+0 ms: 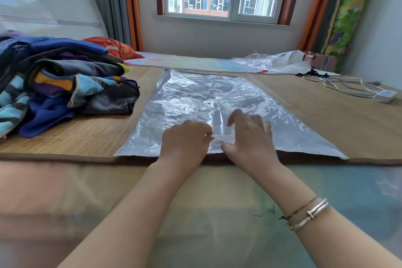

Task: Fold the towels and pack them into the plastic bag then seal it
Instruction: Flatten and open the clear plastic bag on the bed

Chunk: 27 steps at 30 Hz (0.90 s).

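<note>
Bag mouth being opened at the near edge; towels not yet folded

The plastic bag [208, 102] lies flat on the bamboo mat [326, 111], its near edge at 6 o'clock where both hands meet. The left hand [185, 139] has its fingers curled, pinching the film; the right hand [250, 135] pinches beside it with thumb and forefinger, its other fingers spread above the sheet. The towels [65, 87] sit in a loose, unfolded heap at 9 o'clock, just beside the bag's left side. A second plastic bag [274, 61] and a charger with cable [385, 95] lie toward 1 and 2 o'clock. Judgement: to do this well, separate the two layers with small opposing pulls close to the edge, keeping the bag flat so it does not slide off the mat
</note>
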Tool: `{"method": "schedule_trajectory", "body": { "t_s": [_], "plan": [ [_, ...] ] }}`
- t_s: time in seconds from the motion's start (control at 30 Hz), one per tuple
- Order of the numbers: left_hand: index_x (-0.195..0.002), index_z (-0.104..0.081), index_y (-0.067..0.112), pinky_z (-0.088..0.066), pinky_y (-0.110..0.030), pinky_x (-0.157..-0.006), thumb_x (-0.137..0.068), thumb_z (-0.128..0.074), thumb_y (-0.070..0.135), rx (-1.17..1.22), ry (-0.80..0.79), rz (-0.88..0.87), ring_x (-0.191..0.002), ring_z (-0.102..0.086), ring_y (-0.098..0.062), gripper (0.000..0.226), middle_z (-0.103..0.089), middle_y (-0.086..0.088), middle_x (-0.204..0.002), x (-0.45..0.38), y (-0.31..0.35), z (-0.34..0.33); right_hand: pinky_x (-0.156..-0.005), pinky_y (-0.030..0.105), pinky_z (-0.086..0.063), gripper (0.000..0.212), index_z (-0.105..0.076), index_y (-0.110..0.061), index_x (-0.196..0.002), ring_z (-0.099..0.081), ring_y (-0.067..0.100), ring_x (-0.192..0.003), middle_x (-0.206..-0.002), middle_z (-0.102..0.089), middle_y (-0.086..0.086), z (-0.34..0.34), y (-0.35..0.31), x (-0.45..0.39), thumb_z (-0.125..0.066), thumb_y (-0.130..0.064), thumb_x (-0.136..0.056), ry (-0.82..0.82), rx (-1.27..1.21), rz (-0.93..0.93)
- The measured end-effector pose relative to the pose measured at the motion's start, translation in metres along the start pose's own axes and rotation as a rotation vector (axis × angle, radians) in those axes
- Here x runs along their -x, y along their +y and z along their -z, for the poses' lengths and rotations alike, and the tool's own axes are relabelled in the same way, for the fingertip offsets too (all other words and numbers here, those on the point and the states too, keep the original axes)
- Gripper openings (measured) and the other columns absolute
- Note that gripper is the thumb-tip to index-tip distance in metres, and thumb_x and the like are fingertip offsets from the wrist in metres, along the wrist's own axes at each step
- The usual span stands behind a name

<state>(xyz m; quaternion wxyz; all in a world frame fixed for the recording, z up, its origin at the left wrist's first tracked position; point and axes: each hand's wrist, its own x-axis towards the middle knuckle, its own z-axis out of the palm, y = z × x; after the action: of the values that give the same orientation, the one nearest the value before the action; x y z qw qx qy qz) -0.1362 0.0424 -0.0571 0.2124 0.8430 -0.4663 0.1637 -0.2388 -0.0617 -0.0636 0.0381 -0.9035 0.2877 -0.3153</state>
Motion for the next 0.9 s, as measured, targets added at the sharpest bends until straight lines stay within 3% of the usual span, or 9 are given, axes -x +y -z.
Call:
{"method": "schedule_trajectory", "body": {
  "t_s": [0.1, 0.2, 0.33, 0.47, 0.57, 0.67, 0.73, 0.83, 0.9],
  "plan": [
    [-0.1, -0.068, 0.028, -0.039, -0.029, -0.071, -0.096, -0.049, 0.035, 0.118, 0.118, 0.065, -0.097, -0.061, -0.024, 0.021, -0.068, 0.005, -0.1, -0.008, -0.001, -0.001, -0.114, 0.055, 0.007, 0.056, -0.033, -0.019, -0.123, -0.001, 0.025, -0.146, -0.141, -0.027, 0.003, -0.006, 0.017, 0.002, -0.062, -0.044, -0.081, 0.044, 0.093, -0.106],
    [-0.084, -0.067, 0.019, -0.05, -0.036, -0.07, -0.091, -0.047, 0.029, 0.364, 0.251, 0.158, -0.077, -0.065, -0.026, 0.024, -0.069, 0.002, -0.083, -0.016, -0.002, 0.002, -0.112, 0.056, 0.014, 0.086, -0.015, -0.019, -0.144, 0.023, 0.025, -0.145, -0.158, 0.007, 0.007, -0.003, 0.04, 0.006, -0.056, -0.06, -0.08, 0.058, 0.121, -0.157],
    [-0.097, -0.068, 0.018, -0.051, -0.037, -0.073, -0.089, -0.048, 0.016, 0.409, 0.317, 0.285, -0.086, -0.064, -0.024, 0.022, -0.072, 0.002, -0.09, -0.024, -0.009, 0.011, -0.114, 0.055, 0.01, 0.122, 0.01, -0.022, -0.151, 0.025, 0.024, -0.144, -0.157, 0.026, 0.003, 0.007, 0.062, 0.005, -0.07, -0.062, -0.069, 0.096, 0.078, -0.296],
    [-0.125, -0.046, 0.022, -0.051, -0.04, -0.068, -0.085, -0.049, 0.001, 0.276, 0.377, 0.238, -0.086, -0.062, -0.029, 0.045, -0.068, -0.003, -0.102, -0.022, -0.008, 0.016, -0.116, 0.052, 0.007, 0.137, 0.017, -0.02, -0.15, 0.023, 0.022, -0.145, -0.157, 0.027, 0.006, 0.01, 0.07, 0.007, -0.081, -0.057, -0.06, 0.105, -0.033, -0.448],
    [-0.126, -0.041, 0.016, -0.039, -0.032, -0.052, -0.076, -0.05, -0.011, 0.114, 0.38, 0.058, -0.065, -0.053, -0.026, 0.058, -0.063, -0.006, -0.099, -0.02, 0.002, 0.017, -0.117, 0.051, 0.003, 0.135, 0.015, -0.017, -0.15, 0.019, 0.027, -0.146, -0.157, 0.025, 0.01, 0.011, 0.071, 0.006, -0.083, -0.05, -0.062, 0.1, -0.123, -0.504],
    [-0.104, -0.049, 0.011, -0.045, -0.04, -0.062, -0.055, -0.047, -0.027, 0.105, 0.382, -0.271, -0.071, -0.051, -0.029, 0.062, -0.057, -0.008, -0.095, -0.021, 0.016, 0.02, -0.119, 0.05, -0.003, 0.123, 0.007, -0.015, -0.151, 0.012, 0.031, -0.147, -0.159, 0.016, 0.012, 0.012, 0.068, 0.004, -0.08, -0.043, -0.068, 0.071, -0.182, -0.539],
    [-0.094, -0.041, 0.019, -0.045, -0.041, -0.059, -0.055, -0.043, -0.027, 0.113, 0.268, -0.411, -0.076, -0.047, -0.027, 0.06, -0.05, -0.005, -0.106, -0.022, 0.025, 0.019, -0.118, 0.051, -0.01, 0.103, -0.014, -0.008, -0.146, -0.003, 0.035, -0.146, -0.157, -0.006, 0.019, 0.011, 0.068, 0.004, -0.079, -0.036, -0.07, 0.136, -0.154, -0.484],
    [-0.087, -0.058, 0.023, -0.041, -0.032, -0.062, -0.067, -0.042, -0.02, 0.059, 0.122, -0.422, -0.113, -0.052, -0.018, 0.049, -0.034, 0.018, -0.146, -0.023, 0.03, 0.015, -0.101, 0.05, -0.032, 0.065, -0.04, -0.006, -0.115, -0.041, 0.043, -0.12, -0.128, -0.042, 0.023, 0.005, 0.069, 0.007, -0.079, -0.025, -0.067, 0.34, 0.074, -0.221],
    [-0.119, -0.063, 0.028, -0.05, -0.034, -0.079, -0.07, -0.04, -0.019, 0.083, 0.07, -0.347, -0.131, -0.042, -0.01, 0.071, -0.022, 0.027, -0.153, -0.025, 0.032, 0.011, -0.082, 0.044, -0.035, 0.052, -0.043, -0.009, -0.102, -0.048, 0.038, -0.098, -0.11, -0.049, 0.019, 0.004, 0.068, 0.011, -0.076, -0.012, -0.062, 0.43, 0.232, -0.039]
  ]
}}
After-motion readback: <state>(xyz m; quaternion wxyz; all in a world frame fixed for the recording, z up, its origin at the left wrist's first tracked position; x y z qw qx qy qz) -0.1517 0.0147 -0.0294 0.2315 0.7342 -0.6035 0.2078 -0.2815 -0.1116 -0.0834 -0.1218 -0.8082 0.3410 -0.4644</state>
